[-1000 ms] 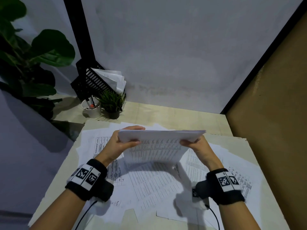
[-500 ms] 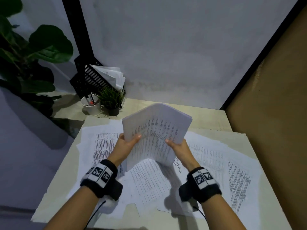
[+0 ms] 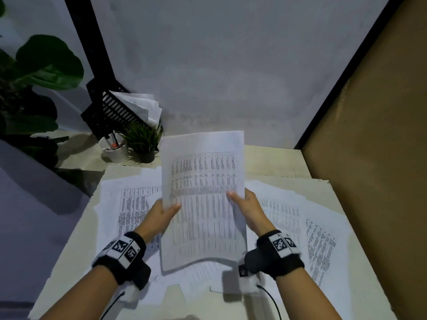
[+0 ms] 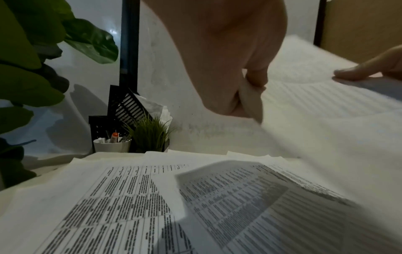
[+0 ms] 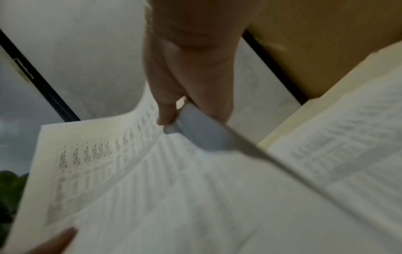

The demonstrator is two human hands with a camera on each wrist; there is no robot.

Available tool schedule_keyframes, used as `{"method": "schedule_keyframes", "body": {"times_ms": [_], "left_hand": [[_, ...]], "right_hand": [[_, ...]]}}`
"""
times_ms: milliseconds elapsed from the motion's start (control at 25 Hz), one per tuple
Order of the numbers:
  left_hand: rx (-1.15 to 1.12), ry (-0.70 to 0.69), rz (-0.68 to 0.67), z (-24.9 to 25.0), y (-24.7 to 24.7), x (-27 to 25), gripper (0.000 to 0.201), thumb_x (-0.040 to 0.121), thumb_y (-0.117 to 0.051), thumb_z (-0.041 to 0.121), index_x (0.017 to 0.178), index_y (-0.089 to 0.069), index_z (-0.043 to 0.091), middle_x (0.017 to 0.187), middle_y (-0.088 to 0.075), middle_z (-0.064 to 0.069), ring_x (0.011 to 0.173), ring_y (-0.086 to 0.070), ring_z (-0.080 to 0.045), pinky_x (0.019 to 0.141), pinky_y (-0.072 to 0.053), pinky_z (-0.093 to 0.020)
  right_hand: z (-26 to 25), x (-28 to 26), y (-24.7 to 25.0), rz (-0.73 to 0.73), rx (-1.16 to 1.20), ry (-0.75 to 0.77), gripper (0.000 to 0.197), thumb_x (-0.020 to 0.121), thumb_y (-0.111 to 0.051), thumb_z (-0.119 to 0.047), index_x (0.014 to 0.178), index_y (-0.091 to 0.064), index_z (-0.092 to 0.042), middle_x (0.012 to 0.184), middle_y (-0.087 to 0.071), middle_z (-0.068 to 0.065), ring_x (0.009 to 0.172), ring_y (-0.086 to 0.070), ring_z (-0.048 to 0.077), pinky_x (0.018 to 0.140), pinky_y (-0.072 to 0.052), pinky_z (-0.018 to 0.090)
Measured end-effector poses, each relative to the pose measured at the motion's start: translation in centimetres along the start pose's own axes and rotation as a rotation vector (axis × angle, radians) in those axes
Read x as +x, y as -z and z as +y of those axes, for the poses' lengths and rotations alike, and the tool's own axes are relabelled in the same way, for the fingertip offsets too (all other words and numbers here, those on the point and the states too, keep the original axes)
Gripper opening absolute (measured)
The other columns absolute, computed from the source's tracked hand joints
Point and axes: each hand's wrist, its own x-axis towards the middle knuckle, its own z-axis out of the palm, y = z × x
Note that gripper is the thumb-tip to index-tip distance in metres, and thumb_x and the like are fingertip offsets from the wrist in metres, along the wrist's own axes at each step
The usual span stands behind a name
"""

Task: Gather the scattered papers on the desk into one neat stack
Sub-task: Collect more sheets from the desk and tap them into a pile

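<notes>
A stack of printed papers (image 3: 203, 195) is held upright above the desk, its long side vertical and its printed face toward me. My left hand (image 3: 161, 213) pinches its left edge and my right hand (image 3: 245, 206) pinches its right edge, thumbs on the front. The left wrist view shows my left hand (image 4: 250, 96) gripping the stack's edge (image 4: 252, 103); the right wrist view shows my right hand (image 5: 174, 118) clamped on the stack (image 5: 152, 189). Loose printed sheets (image 3: 134, 204) lie spread on the desk below, with more sheets (image 3: 312, 232) at the right.
At the back left corner stand a black mesh file tray (image 3: 111, 109) holding papers, a white pen cup (image 3: 114, 147) and a small potted grass plant (image 3: 144, 139). A large leafy plant (image 3: 34, 72) is at far left. A brown panel (image 3: 374, 135) walls the right side.
The stack went from lying flat and wide between both hands to standing upright with its long side vertical, and my hands moved closer together on its side edges.
</notes>
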Motion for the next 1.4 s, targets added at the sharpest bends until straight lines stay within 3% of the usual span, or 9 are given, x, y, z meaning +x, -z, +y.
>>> {"method": "schedule_keyframes", "body": {"times_ms": [80, 160, 240, 400, 640, 760, 1080, 1200, 1400], "left_hand": [[0.054, -0.006, 0.025, -0.7, 0.4, 0.4, 0.027, 0.092, -0.048, 0.03, 0.105, -0.059, 0.01, 0.084, -0.065, -0.007, 0.074, -0.061, -0.018, 0.068, -0.051, -0.03], [0.045, 0.013, 0.048, -1.8, 1.2, 0.5, 0.025, 0.089, -0.052, 0.034, 0.086, -0.061, 0.012, 0.064, -0.056, -0.006, 0.057, -0.052, -0.019, 0.056, -0.043, -0.027], [0.022, 0.042, 0.091, -3.4, 1.8, 0.4, 0.034, 0.084, -0.055, 0.042, 0.085, -0.063, 0.009, 0.075, -0.057, -0.012, 0.071, -0.054, -0.022, 0.068, -0.042, -0.033], [-0.036, 0.071, 0.131, -4.5, 1.8, -1.0, 0.024, 0.092, -0.05, 0.019, 0.106, -0.061, 0.003, 0.094, -0.066, -0.012, 0.081, -0.063, -0.024, 0.069, -0.048, -0.027], [-0.06, 0.071, 0.111, -4.1, 0.4, -0.9, 0.02, 0.093, -0.046, 0.017, 0.106, -0.059, 0.009, 0.091, -0.066, -0.001, 0.085, -0.062, -0.015, 0.075, -0.047, -0.03], [-0.056, 0.058, 0.11, -3.9, -0.1, -0.5, 0.02, 0.093, -0.046, 0.018, 0.107, -0.058, 0.01, 0.09, -0.065, -0.001, 0.087, -0.061, -0.019, 0.082, -0.046, -0.035], [-0.054, 0.088, 0.136, -4.1, 0.2, -0.3, 0.026, 0.092, -0.047, 0.024, 0.112, -0.058, 0.01, 0.108, -0.066, -0.014, 0.102, -0.062, -0.029, 0.094, -0.046, -0.047], [-0.046, 0.097, 0.134, -4.0, 0.3, -0.4, 0.031, 0.093, -0.047, 0.022, 0.117, -0.057, 0.006, 0.11, -0.066, -0.014, 0.103, -0.062, -0.03, 0.095, -0.046, -0.048], [0.003, 0.101, 0.12, -3.2, -0.5, -0.7, 0.031, 0.093, -0.047, 0.019, 0.112, -0.056, -0.002, 0.088, -0.063, -0.005, 0.082, -0.059, -0.024, 0.093, -0.043, -0.056]], "right_hand": [[1.4, 0.5, 3.3, 0.038, 0.019, -0.046, 0.027, 0.09, -0.056, -0.015, 0.118, -0.056, -0.014, 0.113, -0.06, 0.008, 0.093, -0.058, 0.019, 0.072, -0.05, 0.023], [4.8, 0.6, 8.1, 0.235, -0.063, -0.156, 0.038, 0.087, -0.061, -0.014, 0.124, -0.052, -0.009, 0.125, -0.055, 0.016, 0.101, -0.058, 0.024, 0.079, -0.052, 0.029], [9.3, -0.6, 13.7, 0.489, -0.27, -0.396, 0.056, 0.082, -0.066, -0.025, 0.13, -0.044, -0.007, 0.139, -0.043, 0.021, 0.123, -0.046, 0.037, 0.101, -0.041, 0.045], [15.5, -4.3, 19.9, 0.703, -0.553, -0.78, 0.095, 0.066, -0.074, -0.05, 0.135, -0.03, -0.001, 0.14, -0.032, 0.03, 0.127, -0.033, 0.046, 0.106, -0.031, 0.055], [15.5, -3.1, 18.0, 0.795, -0.403, -0.615, 0.072, 0.073, -0.074, -0.007, 0.129, -0.032, 0.01, 0.124, -0.049, 0.034, 0.11, -0.053, 0.045, 0.08, -0.045, 0.041], [15.1, -3.0, 17.1, 0.789, -0.52, -0.646, 0.061, 0.078, -0.069, -0.021, 0.127, -0.041, 0.003, 0.13, -0.045, 0.03, 0.119, -0.044, 0.041, 0.094, -0.041, 0.044], [14.4, -3.6, 19.7, 0.706, -0.596, -0.844, 0.104, 0.06, -0.075, -0.058, 0.139, -0.027, -0.01, 0.142, -0.021, 0.024, 0.13, -0.024, 0.046, 0.103, -0.029, 0.055], [14.6, -3.4, 20.1, 0.743, -0.494, -0.787, 0.115, 0.059, -0.082, -0.044, 0.143, -0.013, -0.009, 0.145, -0.019, 0.027, 0.13, -0.027, 0.049, 0.101, -0.032, 0.059], [14.2, -1.8, 18.8, 0.71, -0.252, -0.638, 0.083, 0.068, -0.08, -0.021, 0.131, -0.036, 0.009, 0.131, -0.049, 0.031, 0.117, -0.051, 0.043, 0.096, -0.044, 0.045]]}}
